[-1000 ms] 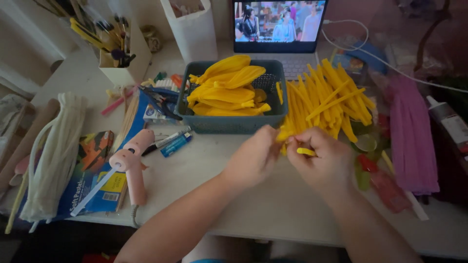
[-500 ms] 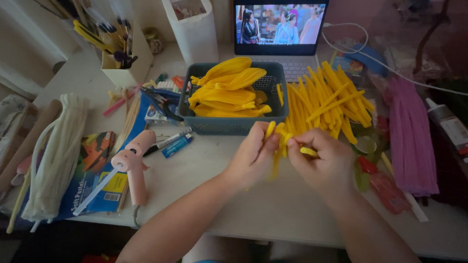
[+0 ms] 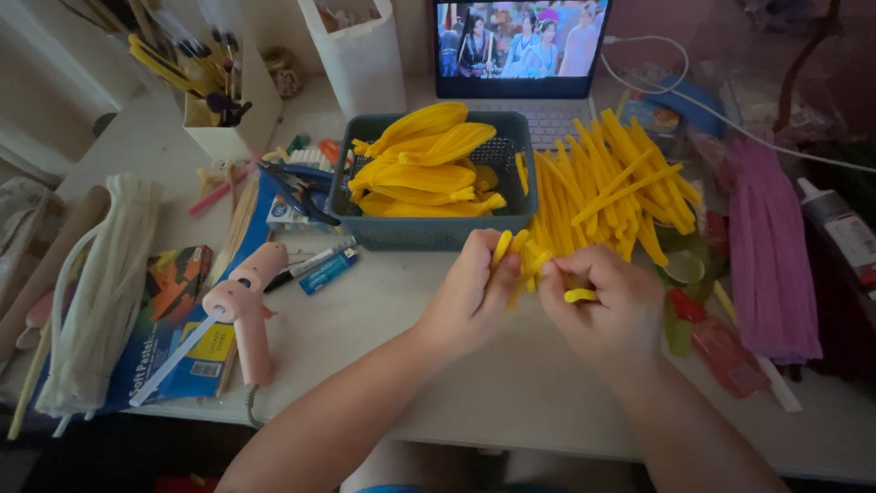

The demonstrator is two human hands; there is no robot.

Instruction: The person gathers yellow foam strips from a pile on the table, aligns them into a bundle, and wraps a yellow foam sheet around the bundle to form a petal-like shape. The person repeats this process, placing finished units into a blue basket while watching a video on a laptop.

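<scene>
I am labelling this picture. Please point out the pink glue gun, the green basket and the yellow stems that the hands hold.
pink glue gun (image 3: 239, 306), head view, on its body.
green basket (image 3: 429, 232), head view, on its front wall.
yellow stems (image 3: 505, 245), head view, on the tips above the left hand (image 3: 470, 297).

Bare forearms; ringless hands (image 3: 538, 297); no sleeves

Both hands, left hand (image 3: 470, 290) and right hand (image 3: 598, 306), pinch yellow pipe cleaners (image 3: 522, 260) before a teal basket (image 3: 429, 228).

Yellow stems (image 3: 527, 260) partly behind fingers (image 3: 494, 274)
</scene>
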